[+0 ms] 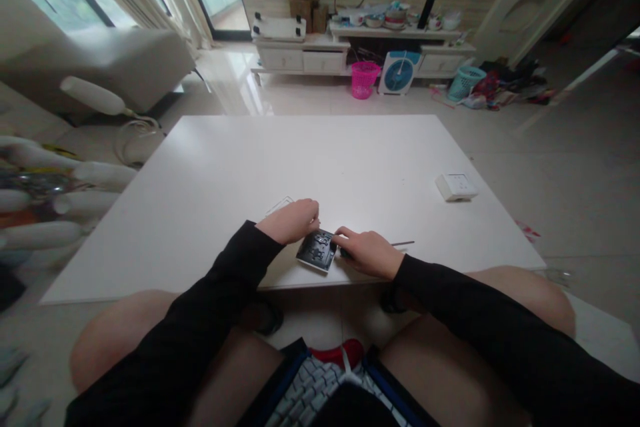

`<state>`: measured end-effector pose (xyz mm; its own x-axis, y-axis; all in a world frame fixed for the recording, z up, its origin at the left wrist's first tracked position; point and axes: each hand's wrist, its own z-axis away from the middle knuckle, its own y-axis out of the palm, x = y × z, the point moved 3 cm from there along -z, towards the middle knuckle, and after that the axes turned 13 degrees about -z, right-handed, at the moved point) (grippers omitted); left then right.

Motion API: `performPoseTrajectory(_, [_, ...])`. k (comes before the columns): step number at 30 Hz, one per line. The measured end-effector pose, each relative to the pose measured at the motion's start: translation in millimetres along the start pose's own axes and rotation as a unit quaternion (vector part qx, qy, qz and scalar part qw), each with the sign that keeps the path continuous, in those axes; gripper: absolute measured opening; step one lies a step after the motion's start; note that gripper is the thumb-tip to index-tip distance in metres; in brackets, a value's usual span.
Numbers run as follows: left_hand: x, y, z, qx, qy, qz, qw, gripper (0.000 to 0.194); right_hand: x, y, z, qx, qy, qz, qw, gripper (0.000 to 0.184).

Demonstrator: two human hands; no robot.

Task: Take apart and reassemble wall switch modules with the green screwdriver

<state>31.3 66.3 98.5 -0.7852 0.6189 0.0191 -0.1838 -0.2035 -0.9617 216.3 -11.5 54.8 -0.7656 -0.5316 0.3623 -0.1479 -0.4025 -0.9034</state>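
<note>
A square wall socket panel (317,251) sits near the table's front edge, its black back facing up and a white rim showing. My left hand (295,219) is closed over the panel's far left corner, fingertips pinched together; whatever is between them is too small to make out. At the panel's right edge, my right hand (367,251) touches it with its fingertips. A screwdriver is tucked under that same hand, its dark shaft (404,243) sticking out to the right and its handle mostly hidden. Behind my left hand lies a thin white frame (278,205), partly covered.
A white socket box (456,187) stands on the right part of the white table (310,153). My knees are close under the front edge. Beyond the table are a pink basket (364,80), a fan (399,73) and a TV cabinet (280,57). White cylindrical objects (105,175) crowd the left side.
</note>
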Motion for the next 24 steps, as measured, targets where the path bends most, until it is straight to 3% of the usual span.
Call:
performPoseTrajectory(3, [38, -18.8, 9, -0.03, -0.082, 0.012, 0.996, 0.014, -3, -3, 1, -0.018, -0.003, -0.007, 1.0, 0.043])
performPoseTrajectory(5, [64, -21.1, 14, -0.029, -0.127, 0.019, 0.991, 0.014, -6, -6, 2, -0.031, 0.0, -0.012, 0.999, 0.041])
performPoseTrajectory(10, [106, 6.3, 10, 0.034, -0.187, 0.032, 0.981, 0.018, -9, -12, 3, -0.042, 0.008, -0.022, 0.999, 0.037])
performPoseTrajectory(16, [107, 37.9, -11, 0.035, -0.189, 0.039, 0.981, 0.016, -10, -9, 5, -0.04, 0.004, -0.02, 0.999, 0.035])
performPoseTrajectory(24, [102, 61.1, -20, 0.026, -0.195, 0.026, 0.98, 0.013, -9, -11, 7, -0.041, 0.0, -0.03, 0.999, 0.035])
